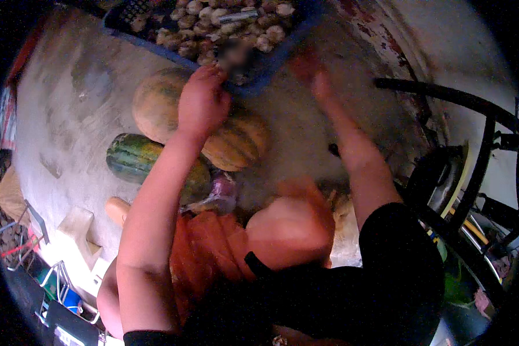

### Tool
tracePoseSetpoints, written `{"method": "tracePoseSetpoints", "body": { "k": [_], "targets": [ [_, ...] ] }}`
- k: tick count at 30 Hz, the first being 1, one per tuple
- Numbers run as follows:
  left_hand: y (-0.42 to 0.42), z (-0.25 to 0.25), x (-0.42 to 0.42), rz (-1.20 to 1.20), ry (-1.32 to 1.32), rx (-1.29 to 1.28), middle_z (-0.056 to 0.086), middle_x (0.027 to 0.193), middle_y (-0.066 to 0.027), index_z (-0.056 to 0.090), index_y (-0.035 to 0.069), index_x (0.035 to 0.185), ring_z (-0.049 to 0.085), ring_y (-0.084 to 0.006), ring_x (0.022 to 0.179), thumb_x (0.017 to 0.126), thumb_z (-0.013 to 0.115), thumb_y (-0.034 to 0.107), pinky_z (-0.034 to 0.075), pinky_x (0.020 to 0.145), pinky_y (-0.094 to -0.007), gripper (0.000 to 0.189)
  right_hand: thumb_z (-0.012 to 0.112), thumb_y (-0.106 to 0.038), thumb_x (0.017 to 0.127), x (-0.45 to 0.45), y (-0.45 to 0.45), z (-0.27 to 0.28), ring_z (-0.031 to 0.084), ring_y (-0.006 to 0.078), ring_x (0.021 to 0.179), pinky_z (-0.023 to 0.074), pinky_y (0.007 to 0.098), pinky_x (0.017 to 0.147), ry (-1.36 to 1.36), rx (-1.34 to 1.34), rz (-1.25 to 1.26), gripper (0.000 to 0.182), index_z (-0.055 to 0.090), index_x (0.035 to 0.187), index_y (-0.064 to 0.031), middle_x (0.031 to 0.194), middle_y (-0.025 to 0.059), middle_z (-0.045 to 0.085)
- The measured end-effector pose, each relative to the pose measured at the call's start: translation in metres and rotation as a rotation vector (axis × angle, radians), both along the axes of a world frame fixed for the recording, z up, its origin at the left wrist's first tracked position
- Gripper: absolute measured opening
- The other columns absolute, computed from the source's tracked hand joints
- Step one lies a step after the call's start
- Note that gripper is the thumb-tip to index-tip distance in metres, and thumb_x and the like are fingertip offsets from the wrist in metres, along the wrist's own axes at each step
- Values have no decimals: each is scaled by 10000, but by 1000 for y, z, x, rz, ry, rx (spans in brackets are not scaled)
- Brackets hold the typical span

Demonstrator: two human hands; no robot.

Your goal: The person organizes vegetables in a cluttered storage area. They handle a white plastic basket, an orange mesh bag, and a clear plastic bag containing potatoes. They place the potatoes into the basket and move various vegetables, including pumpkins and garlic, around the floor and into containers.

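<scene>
A blue plastic crate [145,45] of what look like garlic bulbs [190,24] stands on the floor at the top. My left hand [204,101], fingers curled, reaches its near rim above the pumpkins; whether it grips the rim is hidden. To the right of the crate, my right hand [313,75] is motion-blurred, so its finger positions are unclear. An orange-tan pumpkin [155,101] sits under my left hand, and a ribbed pumpkin [242,145] lies beside it. Partly behind my left forearm is an elongated green-and-yellow gourd or melon [132,158].
A plastic bag with purplish contents [222,188] lies just before my knees. At right stands a black metal frame [454,93], near a wall with peeling paint. Metal-legged chairs or stools [60,281] and a pale block [75,233] are at lower left.
</scene>
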State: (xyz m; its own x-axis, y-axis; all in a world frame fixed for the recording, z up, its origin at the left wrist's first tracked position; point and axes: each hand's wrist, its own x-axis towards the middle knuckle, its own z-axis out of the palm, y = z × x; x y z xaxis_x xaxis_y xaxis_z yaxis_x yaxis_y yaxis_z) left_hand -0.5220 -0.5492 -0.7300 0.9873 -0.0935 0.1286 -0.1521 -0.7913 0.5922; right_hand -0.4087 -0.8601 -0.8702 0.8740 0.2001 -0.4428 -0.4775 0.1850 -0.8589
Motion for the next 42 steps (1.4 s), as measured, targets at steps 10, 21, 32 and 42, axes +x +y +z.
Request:
{"method": "tracePoseSetpoints", "body": {
  "k": [10,21,32,42],
  "targets": [
    [-6,6,12,-85,-126,-23,618,1143,-176,646,0,1047,533,-347,1158,704,553,38,444,983,-424,358,613,-164,835,56,-46,12,596,329,1018,481,433,874,-708,-1276,-13,323,595,1143,-69,1102,164,620],
    [-7,6,11,-23,-33,-2,638,1113,-144,654,34,1031,531,-332,1172,699,565,48,456,964,-414,344,530,-136,844,9,22,0,604,312,974,475,407,830,-535,-851,383,255,618,1079,-88,1065,136,638],
    [-3,5,14,-49,-57,-10,637,1122,-140,660,44,1022,543,-320,1163,713,556,59,463,958,-409,327,516,-75,839,38,-135,28,616,289,914,471,405,830,-558,-1219,-238,237,614,1055,-63,1014,105,661],
    [-8,9,11,-15,-41,4,636,1149,-129,669,58,1036,540,-302,1180,716,551,57,466,956,-398,341,605,-204,844,-131,-51,-45,561,337,1129,443,492,966,-747,-1492,253,320,625,1154,-130,1220,125,587]
  ]
}}
